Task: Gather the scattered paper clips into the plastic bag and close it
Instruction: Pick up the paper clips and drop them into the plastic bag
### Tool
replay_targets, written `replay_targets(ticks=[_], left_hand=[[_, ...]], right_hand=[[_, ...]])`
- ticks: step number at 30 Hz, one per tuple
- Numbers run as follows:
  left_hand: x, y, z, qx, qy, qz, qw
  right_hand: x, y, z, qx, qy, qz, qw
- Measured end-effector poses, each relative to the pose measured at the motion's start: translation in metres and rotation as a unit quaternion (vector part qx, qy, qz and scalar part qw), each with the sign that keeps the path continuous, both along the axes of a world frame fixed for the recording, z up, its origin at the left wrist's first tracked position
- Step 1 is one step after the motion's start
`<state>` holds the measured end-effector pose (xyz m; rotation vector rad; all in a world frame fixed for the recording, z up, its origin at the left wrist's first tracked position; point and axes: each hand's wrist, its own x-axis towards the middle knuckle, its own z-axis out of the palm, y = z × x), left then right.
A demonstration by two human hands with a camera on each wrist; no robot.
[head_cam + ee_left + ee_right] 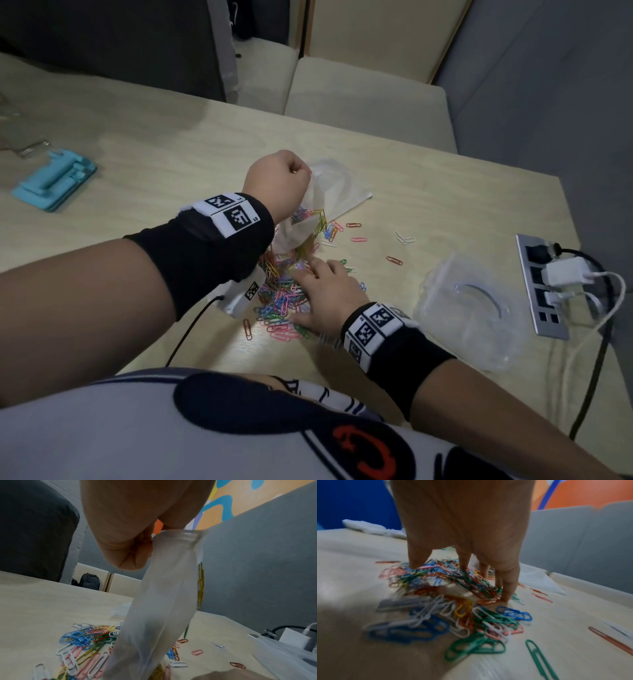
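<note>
A translucent plastic bag [322, 205] hangs from my left hand [298, 171], which grips its top edge in a fist above the table; its lower end reaches the clips. In the left wrist view the bag [157, 608] drops from my left hand [137, 545], and yellow clips [200, 585] dangle along its side. A heap of coloured paper clips [279, 298] lies under the bag. My right hand [308, 291] is spread over the heap's right side. In the right wrist view its fingertips [506, 596] press down into the paper clips [447, 585].
Loose clips [356, 233] lie scattered to the right of the bag. A second clear bag [472, 308] lies at the right, beside a power strip [541, 291] with a white charger and cables. A teal stand [54, 178] sits far left. The table's near edge is at my body.
</note>
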<state>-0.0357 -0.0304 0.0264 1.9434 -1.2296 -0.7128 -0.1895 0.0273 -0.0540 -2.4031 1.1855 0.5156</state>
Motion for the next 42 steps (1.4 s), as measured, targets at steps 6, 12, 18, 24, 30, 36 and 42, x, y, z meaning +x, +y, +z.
replay_targets(ticks=[6,12,18,24,30,36,42], left_hand=[[-0.003,0.001,-0.002,0.003,0.02,-0.012,1.0],[-0.011,0.005,-0.004,0.006,0.027,-0.029,0.999],[-0.018,0.01,-0.006,0.027,0.029,-0.064,0.997],[-0.03,0.015,-0.005,0.063,0.029,-0.103,0.992],[-0.036,0.018,-0.001,0.062,0.032,-0.103,0.992],[-0.034,0.019,0.0,0.062,0.045,-0.096,0.992],[-0.032,0.02,0.0,0.062,0.055,-0.1,0.991]], right_hand=[[-0.016,-0.005,-0.001,-0.033,-0.059,-0.029,0.997],[-0.036,-0.024,0.021,0.021,-0.144,-0.231,0.962],[-0.043,-0.034,0.057,0.247,-0.454,-0.464,0.719],[-0.032,-0.043,0.084,0.3,-0.485,-0.48,0.667],[-0.012,-0.041,0.104,0.258,-0.374,-0.427,0.782],[-0.018,-0.04,0.089,0.022,-0.296,-0.397,0.869],[-0.016,-0.03,0.064,0.256,-0.33,-0.509,0.753]])
